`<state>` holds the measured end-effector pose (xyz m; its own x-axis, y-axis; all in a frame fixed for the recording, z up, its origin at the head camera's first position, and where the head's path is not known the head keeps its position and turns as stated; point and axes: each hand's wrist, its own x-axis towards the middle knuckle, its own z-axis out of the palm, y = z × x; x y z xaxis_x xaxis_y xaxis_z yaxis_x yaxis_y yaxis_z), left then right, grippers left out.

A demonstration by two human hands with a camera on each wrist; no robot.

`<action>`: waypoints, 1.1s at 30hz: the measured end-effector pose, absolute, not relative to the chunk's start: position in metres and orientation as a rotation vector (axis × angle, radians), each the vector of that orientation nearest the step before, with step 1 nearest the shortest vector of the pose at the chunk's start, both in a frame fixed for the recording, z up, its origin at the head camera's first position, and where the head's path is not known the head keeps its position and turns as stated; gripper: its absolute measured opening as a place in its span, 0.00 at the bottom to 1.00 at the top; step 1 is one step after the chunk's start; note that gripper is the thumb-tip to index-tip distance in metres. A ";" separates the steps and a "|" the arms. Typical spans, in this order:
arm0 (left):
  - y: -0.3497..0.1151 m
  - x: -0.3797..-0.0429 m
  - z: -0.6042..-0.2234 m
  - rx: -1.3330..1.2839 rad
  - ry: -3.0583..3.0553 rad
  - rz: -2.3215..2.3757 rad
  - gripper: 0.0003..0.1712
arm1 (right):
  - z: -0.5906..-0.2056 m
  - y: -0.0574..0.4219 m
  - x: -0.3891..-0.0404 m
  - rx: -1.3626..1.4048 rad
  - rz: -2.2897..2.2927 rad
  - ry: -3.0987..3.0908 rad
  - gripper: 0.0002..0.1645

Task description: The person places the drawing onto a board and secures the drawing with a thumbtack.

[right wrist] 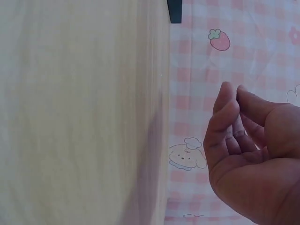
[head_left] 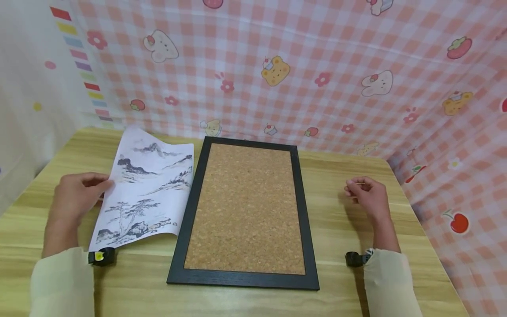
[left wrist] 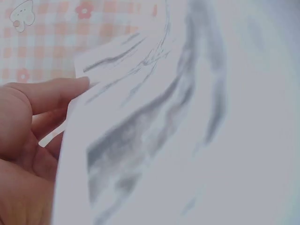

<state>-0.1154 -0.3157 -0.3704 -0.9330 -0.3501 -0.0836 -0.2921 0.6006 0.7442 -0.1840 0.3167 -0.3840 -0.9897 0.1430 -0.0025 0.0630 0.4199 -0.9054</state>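
**Sheet just left of the corkboard, left hand on its outer edge**

Left hand [head_left: 79, 198]: furthest left of the corkboard, pinching the left edge of the ink-landscape sheet [head_left: 144, 187] about midway along. Thumb and fingers close on the paper; the left wrist view agrees.

Sheet: immediately left of the corkboard, and to the right of the left hand. Long axis runs near to far, leaning much as the board's left side does; roughly parallel by eye. Pines at the near end, mountains at the far end. Paper bows rather than lying flat. Its right edge comes up to the board's black border [head_left: 194, 198]; cannot tell whether they touch.

Corkboard [head_left: 247, 211]: the landmark, on the worktop [head_left: 332, 246], long axis also near to far. No part of the sheet visibly covers the cork.

Right hand [head_left: 372, 198]: right of the corkboard and apart from it, fingers loosely bent, thumb tip near the forefinger. Nothing visible in its grasp.

Key relation: the board lies between the sheet and the right hand. The left hand is plainly nearer the paper, and from its hold the cork lies rightward, across the sheet's width.
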 end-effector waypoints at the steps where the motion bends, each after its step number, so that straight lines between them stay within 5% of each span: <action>1: -0.316 -0.115 -0.370 0.553 -2.744 -1.269 0.24 | -0.384 0.316 -0.183 -0.179 1.642 -2.579 0.20; 22: -0.312 -0.114 -0.349 0.589 -2.600 -1.392 0.28 | -0.383 0.314 -0.180 -0.074 1.734 -2.489 0.10; 33: -0.296 -0.126 -0.358 0.408 -2.476 -1.615 0.06 | -0.380 0.310 -0.180 -0.039 1.756 -2.448 0.09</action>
<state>-0.1255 -0.2962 -0.3582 -0.9505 -0.3103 -0.0166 -0.1403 0.3809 0.9139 -0.1796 0.3095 -0.3798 -0.9914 0.0956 0.0889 -0.0536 0.3233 -0.9448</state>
